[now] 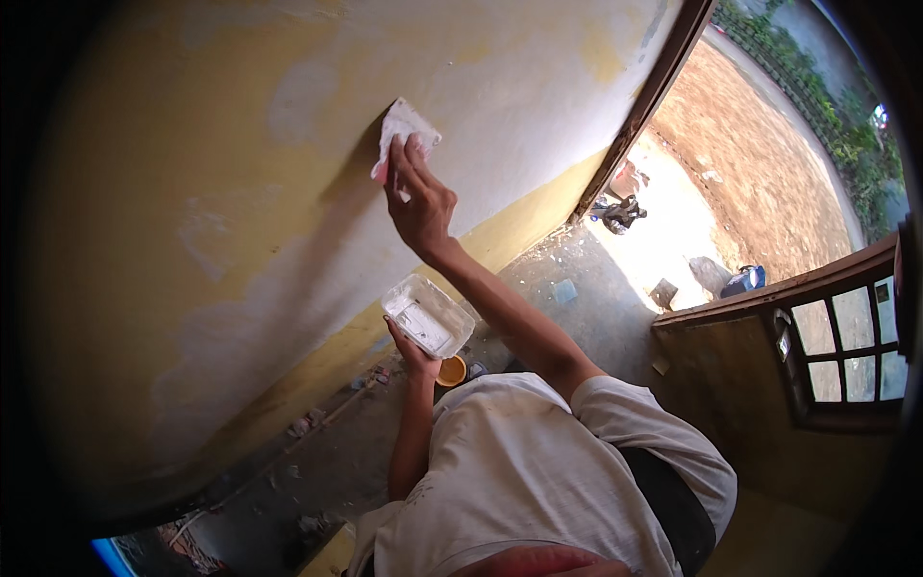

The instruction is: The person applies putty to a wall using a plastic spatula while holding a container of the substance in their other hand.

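My right hand (pixel 420 198) grips a flat putty spreader (pixel 405 130) smeared with white paste and holds it at the wall (pixel 238 144). The wall is yellow with broad white patches of filler. Lower down, my left hand (pixel 417 353) supports a clear plastic tub (pixel 429 317) from beneath, fingers along its near side. White paste coats the tub's bottom and sides. A shadow of my hand and the spreader falls on the wall to their left. How firmly the spreader's edge presses on the wall cannot be told.
An orange bucket (pixel 451 371) stands on the concrete floor (pixel 613 281) below the tub. Debris lies along the wall's foot. At right, a wooden door frame (pixel 642 108) opens onto sunlit ground with a black bag (pixel 621 215); a paned window (pixel 851 346) is beside it.
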Demonstrator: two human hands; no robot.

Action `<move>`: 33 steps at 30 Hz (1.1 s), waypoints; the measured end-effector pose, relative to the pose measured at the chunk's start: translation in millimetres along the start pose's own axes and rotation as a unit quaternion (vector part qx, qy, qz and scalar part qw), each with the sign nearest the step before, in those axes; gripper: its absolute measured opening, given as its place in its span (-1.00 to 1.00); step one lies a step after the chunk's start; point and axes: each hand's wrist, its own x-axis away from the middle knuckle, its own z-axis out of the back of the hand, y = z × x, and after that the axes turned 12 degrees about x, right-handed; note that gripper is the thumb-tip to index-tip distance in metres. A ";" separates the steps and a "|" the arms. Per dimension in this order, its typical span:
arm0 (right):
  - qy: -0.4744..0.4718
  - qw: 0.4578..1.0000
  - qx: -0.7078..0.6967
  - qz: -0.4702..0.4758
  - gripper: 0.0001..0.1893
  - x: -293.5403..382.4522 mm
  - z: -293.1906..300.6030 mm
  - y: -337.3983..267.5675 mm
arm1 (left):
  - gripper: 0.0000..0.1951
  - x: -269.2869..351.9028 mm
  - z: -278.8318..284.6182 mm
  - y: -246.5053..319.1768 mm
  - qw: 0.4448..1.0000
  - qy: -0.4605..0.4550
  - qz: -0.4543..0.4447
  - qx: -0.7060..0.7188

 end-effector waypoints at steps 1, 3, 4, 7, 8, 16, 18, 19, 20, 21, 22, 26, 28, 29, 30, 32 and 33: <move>-0.041 0.998 -0.016 0.048 -0.43 33.9 -0.5 -19.4 | -0.20 2.0 -5.2 -0.6 1.000 0.001 0.000 -0.001; -0.151 0.983 -0.028 0.095 -0.41 88.4 7.0 -35.0 | -0.17 9.6 -21.3 -0.9 0.999 0.028 0.028 -0.005; -0.153 0.983 -0.034 0.095 -0.41 99.1 12.6 -38.4 | -0.15 0.9 -5.4 2.3 0.999 -0.002 0.015 -0.030; -0.215 0.968 -0.120 0.045 -0.45 97.1 41.0 -5.6 | -0.16 0.8 6.6 0.2 1.000 0.009 -0.003 -0.001; -0.162 0.980 -0.114 0.016 -0.47 75.2 52.3 12.6 | -0.17 -1.5 10.7 1.0 1.000 0.005 -0.022 -0.022; 0.043 0.973 -0.012 -0.225 -0.55 -110.7 58.2 140.3 | -0.17 -1.7 1.0 -1.3 1.000 -0.025 -0.009 -0.001; 0.033 0.985 -0.013 -0.170 -0.56 -88.8 21.2 102.5 | -0.16 -2.6 2.4 -0.6 1.000 -0.021 -0.011 0.005; -0.006 0.986 0.047 -0.162 -0.59 -62.6 15.0 58.1 | -0.15 -2.0 4.9 -0.3 1.000 -0.014 -0.015 0.007; 0.013 0.996 0.006 -0.090 -0.52 -35.2 6.9 31.8 | -0.15 -2.5 2.1 -2.3 1.000 -0.012 -0.013 0.005; 0.013 1.000 0.011 0.019 -0.47 -4.9 5.0 4.3 | -0.15 -4.4 4.7 -1.6 1.000 -0.010 -0.017 0.006; -0.058 0.995 -0.030 0.069 -0.42 28.5 9.6 -20.6 | -0.15 -6.8 10.5 -1.5 1.000 -0.003 -0.010 0.017; -0.248 0.944 -0.161 0.149 -0.37 99.3 27.1 -9.9 | -0.18 -7.4 -5.2 -13.3 0.999 0.035 0.007 -0.005; -0.270 0.941 -0.186 0.077 -0.38 91.6 51.0 17.1 | -0.20 -12.0 1.2 -14.3 1.000 0.018 -0.009 0.008; -0.245 0.949 -0.199 0.020 -0.48 74.9 59.9 38.0 | -0.21 -16.0 1.1 -19.0 1.000 0.000 -0.017 0.021; -0.206 0.961 -0.179 -0.045 -0.57 58.3 66.4 70.3 | -0.23 -15.9 -12.8 -25.2 1.000 -0.012 -0.004 0.022; -0.158 0.972 -0.088 -0.152 -0.68 5.4 82.5 127.7 | -0.23 -20.0 -14.4 -31.0 1.000 -0.020 -0.012 0.016; -0.150 0.963 -0.030 -0.223 -0.66 -27.3 94.4 153.3 | -0.23 -21.4 -14.1 -33.2 0.999 -0.025 -0.021 0.011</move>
